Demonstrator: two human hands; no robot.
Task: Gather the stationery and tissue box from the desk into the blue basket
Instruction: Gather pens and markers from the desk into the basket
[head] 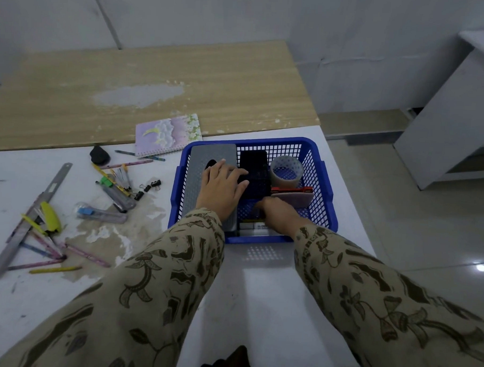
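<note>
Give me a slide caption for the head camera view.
Left hand rests on the tissue box in the blue basket, right hand beside it; notebook outside.

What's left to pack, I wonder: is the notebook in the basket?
No, the notebook lies on the desk, outside the basket, by its far left corner.

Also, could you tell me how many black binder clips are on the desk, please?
3 binder clips, clustered on the desk left of the blue basket: one at the back, one in the middle, one nearest me. Others may be hidden.
</note>
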